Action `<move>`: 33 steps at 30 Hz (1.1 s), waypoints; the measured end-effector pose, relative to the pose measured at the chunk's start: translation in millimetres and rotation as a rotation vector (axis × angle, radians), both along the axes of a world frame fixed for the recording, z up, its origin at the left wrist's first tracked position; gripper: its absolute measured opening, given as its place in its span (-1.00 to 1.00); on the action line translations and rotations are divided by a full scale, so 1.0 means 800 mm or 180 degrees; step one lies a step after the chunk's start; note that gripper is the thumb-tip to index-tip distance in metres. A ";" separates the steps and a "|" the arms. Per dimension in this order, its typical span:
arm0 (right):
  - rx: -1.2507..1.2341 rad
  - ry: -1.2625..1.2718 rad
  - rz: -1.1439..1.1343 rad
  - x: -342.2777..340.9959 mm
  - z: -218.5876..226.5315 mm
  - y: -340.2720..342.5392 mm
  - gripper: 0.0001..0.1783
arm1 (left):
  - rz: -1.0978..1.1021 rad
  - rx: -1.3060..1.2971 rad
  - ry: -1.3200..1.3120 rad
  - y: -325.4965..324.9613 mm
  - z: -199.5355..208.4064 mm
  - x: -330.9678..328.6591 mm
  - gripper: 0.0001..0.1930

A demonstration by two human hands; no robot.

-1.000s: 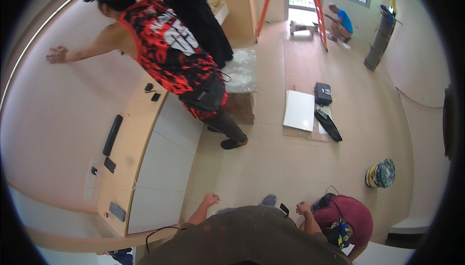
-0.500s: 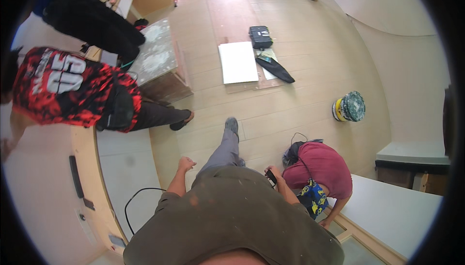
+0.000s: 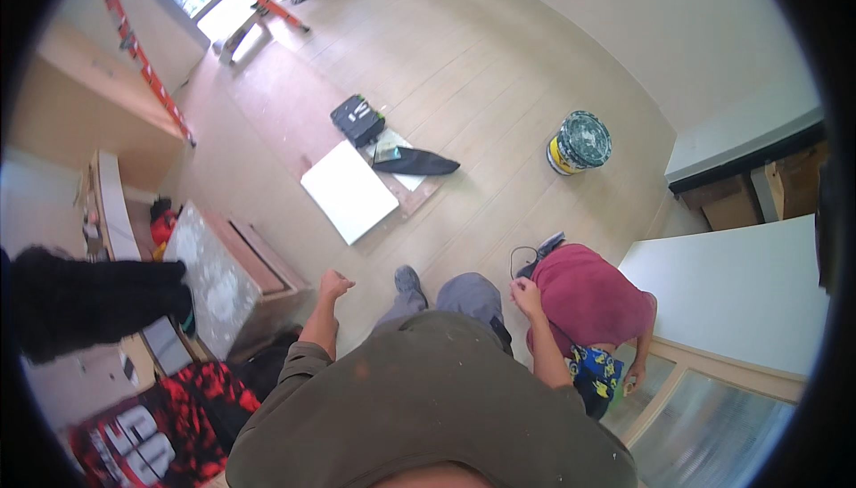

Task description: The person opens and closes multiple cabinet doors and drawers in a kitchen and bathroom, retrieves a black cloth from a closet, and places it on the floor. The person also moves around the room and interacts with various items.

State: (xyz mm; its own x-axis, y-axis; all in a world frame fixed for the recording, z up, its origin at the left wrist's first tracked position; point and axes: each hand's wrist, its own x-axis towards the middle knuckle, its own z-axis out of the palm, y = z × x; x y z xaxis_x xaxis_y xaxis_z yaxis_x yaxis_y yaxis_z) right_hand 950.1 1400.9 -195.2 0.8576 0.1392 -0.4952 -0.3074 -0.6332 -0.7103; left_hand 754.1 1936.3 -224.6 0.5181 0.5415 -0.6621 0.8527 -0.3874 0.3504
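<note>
My left hand [image 3: 335, 286] hangs in the air over the floor with its fingers curled in, and nothing shows in it. On the other side, my right hand [image 3: 526, 295] is raised beside my thigh, its fingers bent together; I see nothing in them. It is closest to a crouching person in a maroon shirt [image 3: 590, 296], overlapping the shirt's edge in the picture. On the side of my grey trousers [image 3: 471, 295] is a dark patch [image 3: 502, 334], too small to name. My grey shoe [image 3: 408, 279] is on the floor ahead.
Ahead lie a white board [image 3: 349, 192], a black case [image 3: 358, 120] and a black pouch [image 3: 417, 162]. A stained bucket [image 3: 580, 143] stands right. At left are a paint-marked cabinet [image 3: 207, 278] and a person in red and black [image 3: 169, 426]. An orange ladder [image 3: 143, 56] stands farther off.
My view has turned right, and I have moved forward. My right hand held a small black device before; it no longer shows there, and the hand has risen.
</note>
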 end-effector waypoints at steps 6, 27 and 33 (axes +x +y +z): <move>-0.0212 -0.0022 -0.0160 -0.025 -0.036 -0.018 -0.68 | -0.0711 0.0130 -0.0116 0.030 0.016 0.267 -0.66; -0.0154 -0.1108 -0.0765 0.941 0.023 -0.099 -0.81 | -0.0841 -0.0219 -0.0127 -0.090 0.047 1.009 -0.75; 0.0013 -0.0992 -0.1150 1.037 0.002 -0.104 -0.79 | -0.1453 0.0023 0.0963 -0.098 0.018 1.255 -0.72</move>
